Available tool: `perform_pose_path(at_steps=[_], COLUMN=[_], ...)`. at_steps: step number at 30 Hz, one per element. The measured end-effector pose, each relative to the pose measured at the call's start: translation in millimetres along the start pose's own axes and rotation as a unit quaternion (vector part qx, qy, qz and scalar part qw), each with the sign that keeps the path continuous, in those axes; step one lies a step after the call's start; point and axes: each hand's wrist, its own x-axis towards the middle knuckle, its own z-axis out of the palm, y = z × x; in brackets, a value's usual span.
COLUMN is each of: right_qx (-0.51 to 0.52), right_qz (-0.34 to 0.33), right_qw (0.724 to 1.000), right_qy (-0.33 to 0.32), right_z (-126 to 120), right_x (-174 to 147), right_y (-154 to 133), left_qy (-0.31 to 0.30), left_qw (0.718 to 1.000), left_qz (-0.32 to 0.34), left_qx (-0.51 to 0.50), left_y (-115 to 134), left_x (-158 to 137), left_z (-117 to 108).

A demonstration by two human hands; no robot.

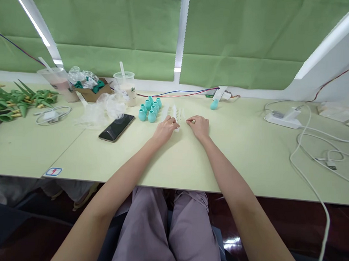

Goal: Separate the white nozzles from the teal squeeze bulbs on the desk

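My left hand rests on the table with its fingers closed at a small white piece, whose kind is too small to tell. To its right, my right hand has thumb and forefinger pinched together; whatever is between them is too small to make out. Just beyond and between the hands lie several small translucent white pieces in rows. Left of these stands a group of turquoise vase-shaped pieces with open tops. A single turquoise piece stands apart at the back right.
A black phone, a crumpled plastic bag, drink cups and a cardboard box stand left. Farther left lie green plant-like parts and a coiled cable. On the right are a power strip and white cables.
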Motion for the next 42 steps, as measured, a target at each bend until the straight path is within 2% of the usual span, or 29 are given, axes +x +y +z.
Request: perform_pose_path(at_steps=[8,18,23,28,32,35,42], right_qx=[0.019,0.086,0.149,0.235,0.151,0.07,0.015], right_qz=[0.013,0.074,0.053,-0.007,-0.079,-0.117,-0.117], right_qw=[1.0,0.993,0.987,0.971,0.983,0.989,0.992], right_qy=[-0.018,-0.032,-0.02,-0.042,-0.071,-0.064,-0.049], right_z=[1,1,5,5,1,-1,5], right_x=[0,3,3,1,-4,-7,-6], right_y=[2,7,8,0,-11,-18,-19], left_qy=[-0.016,-0.021,-0.026,-0.02,-0.027,-0.033,-0.013], left_qw=[1.0,1.0,1.0,1.0,0.999,0.999,0.999], left_qz=[-0.006,-0.003,-0.005,-0.01,-0.01,-0.012,-0.019], left_qx=[0.005,0.002,-0.002,-0.018,-0.019,-0.012,-0.026], left_y=[-3,-1,-1,-2,-1,-1,-3], left_x=[2,2,2,3,3,3,3], left_z=[4,1,-1,-1,-2,-3,-9])
